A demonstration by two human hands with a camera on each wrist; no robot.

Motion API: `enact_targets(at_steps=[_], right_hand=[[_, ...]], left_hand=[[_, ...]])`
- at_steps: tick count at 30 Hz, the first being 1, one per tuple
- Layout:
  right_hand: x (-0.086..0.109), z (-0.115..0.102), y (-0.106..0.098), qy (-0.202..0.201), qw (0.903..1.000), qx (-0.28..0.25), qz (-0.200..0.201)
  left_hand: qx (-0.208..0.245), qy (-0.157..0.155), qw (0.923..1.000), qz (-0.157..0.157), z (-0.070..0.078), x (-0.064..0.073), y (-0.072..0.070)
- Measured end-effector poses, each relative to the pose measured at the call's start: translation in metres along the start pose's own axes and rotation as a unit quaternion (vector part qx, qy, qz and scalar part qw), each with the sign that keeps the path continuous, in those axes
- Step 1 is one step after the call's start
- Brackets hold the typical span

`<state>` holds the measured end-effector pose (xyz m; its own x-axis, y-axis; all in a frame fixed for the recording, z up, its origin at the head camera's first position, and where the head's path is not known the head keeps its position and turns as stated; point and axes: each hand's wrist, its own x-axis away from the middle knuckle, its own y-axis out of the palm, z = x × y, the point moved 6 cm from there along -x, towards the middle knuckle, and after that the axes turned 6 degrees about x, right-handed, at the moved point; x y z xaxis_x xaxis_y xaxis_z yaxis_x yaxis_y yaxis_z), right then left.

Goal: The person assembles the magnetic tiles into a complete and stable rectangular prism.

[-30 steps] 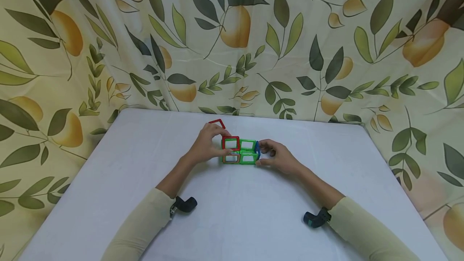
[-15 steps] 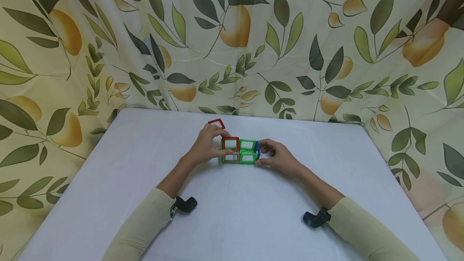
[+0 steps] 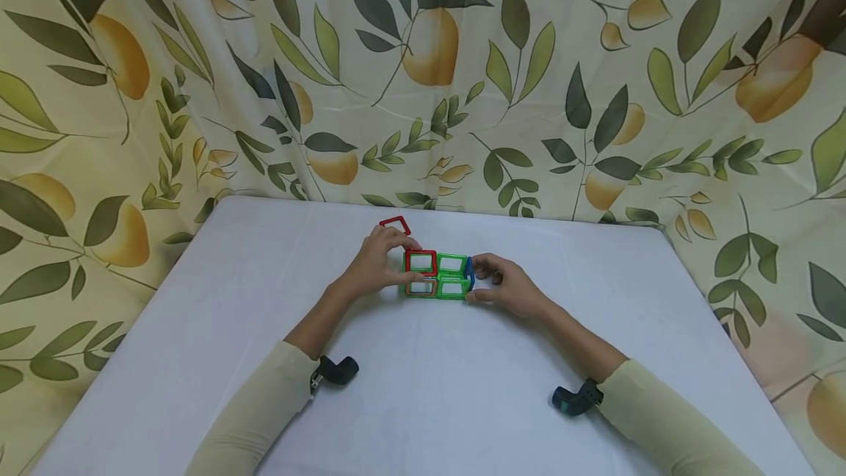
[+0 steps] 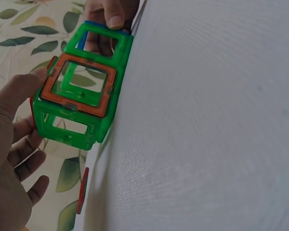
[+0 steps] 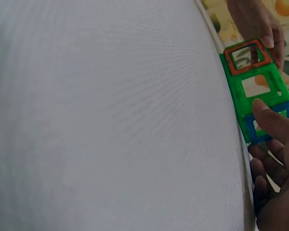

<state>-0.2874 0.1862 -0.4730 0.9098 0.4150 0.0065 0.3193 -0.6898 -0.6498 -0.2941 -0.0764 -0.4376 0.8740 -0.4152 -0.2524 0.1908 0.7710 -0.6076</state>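
Observation:
A box-like block of see-through magnetic tiles stands on the white table, mostly green. On its left half sit a red square tile on top and an orange square tile on the side facing me. A blue square tile covers the right end. My left hand grips the block's left part, thumb at the front and fingers behind. At the other end my right hand holds the blue tile's end between thumb and fingers. The fingertips behind the block are partly hidden.
A loose red tile lies on the table behind my left hand. The white-covered table ends at a leaf-and-fruit patterned curtain along its far edge. Black wrist cameras are strapped near both sleeves.

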Motion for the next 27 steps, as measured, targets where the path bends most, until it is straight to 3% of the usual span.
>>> enact_targets(at_steps=[17,21,27], right_hand=[[-0.001,0.001,-0.001,-0.002,1.0000,0.001,0.002],[0.000,0.001,0.000,-0.003,1.0000,0.000,0.002],[0.001,0.000,0.000,0.005,1.0000,-0.007,0.002]], left_hand=[[0.041,-0.008,0.9991,0.000,-0.004,0.002,-0.001],[0.075,-0.017,0.9963,0.038,-0.009,0.001,-0.006],[0.092,-0.011,0.9857,0.141,-0.023,-0.003,-0.024]])
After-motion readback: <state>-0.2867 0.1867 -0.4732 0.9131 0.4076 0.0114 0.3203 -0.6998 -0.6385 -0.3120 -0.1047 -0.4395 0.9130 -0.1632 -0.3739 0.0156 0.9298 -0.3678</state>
